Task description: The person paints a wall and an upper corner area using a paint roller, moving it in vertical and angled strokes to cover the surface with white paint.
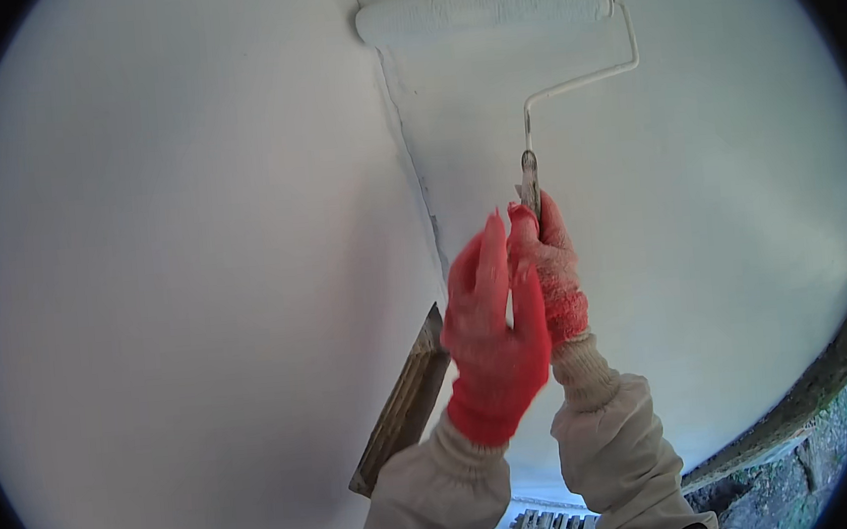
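1. Nearest, left hand (494, 343) in red glove, fingers spread flat, gripping nothing.
2. Just behind, right hand (550, 269) clenched around the paint roller (483, 6) handle.
3. Farthest, roller sleeve pressed against white wall (196, 282), by its corner.

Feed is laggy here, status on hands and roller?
Right hand gripping paint roller handle. Left hand open beside it. Roller on white wall near corner. Nothing blocking.
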Available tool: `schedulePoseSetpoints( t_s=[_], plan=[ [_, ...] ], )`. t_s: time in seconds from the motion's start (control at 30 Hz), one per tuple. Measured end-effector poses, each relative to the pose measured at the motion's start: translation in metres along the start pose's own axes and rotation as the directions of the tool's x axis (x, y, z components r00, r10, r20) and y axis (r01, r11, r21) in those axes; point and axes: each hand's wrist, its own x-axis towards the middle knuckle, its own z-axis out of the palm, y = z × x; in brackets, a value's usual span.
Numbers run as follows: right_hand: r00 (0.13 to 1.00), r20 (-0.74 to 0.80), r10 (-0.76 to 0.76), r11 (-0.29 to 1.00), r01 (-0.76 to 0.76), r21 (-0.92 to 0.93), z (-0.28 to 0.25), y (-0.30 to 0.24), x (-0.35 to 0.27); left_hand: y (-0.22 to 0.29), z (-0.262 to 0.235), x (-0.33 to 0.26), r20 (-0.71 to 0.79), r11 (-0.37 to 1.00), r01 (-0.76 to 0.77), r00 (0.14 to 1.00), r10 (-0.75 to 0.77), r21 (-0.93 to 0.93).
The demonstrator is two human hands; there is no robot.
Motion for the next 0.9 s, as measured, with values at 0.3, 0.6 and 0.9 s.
schedulePoseSetpoints(
  t_s=[0.3,0.6,0.9],
  plan=[
    [0.965,-0.263,0.023,0.725,-0.197,-0.66,-0.116,0.189,-0.167,0.023,-0.034,-0.22,0.177,0.944,0.329,0.927,-0.329,0.033],
    [0.819,-0.461,0.343,0.673,-0.556,-0.488,-0.188,0.303,-0.282,0.01,-0.05,-0.289,0.304,0.898,0.405,0.845,-0.439,0.171],
    [0.907,-0.37,0.199,0.816,-0.362,-0.451,-0.138,0.248,-0.2,0.015,-0.067,-0.286,0.265,0.929,0.345,0.891,-0.37,0.137]
  ],
)
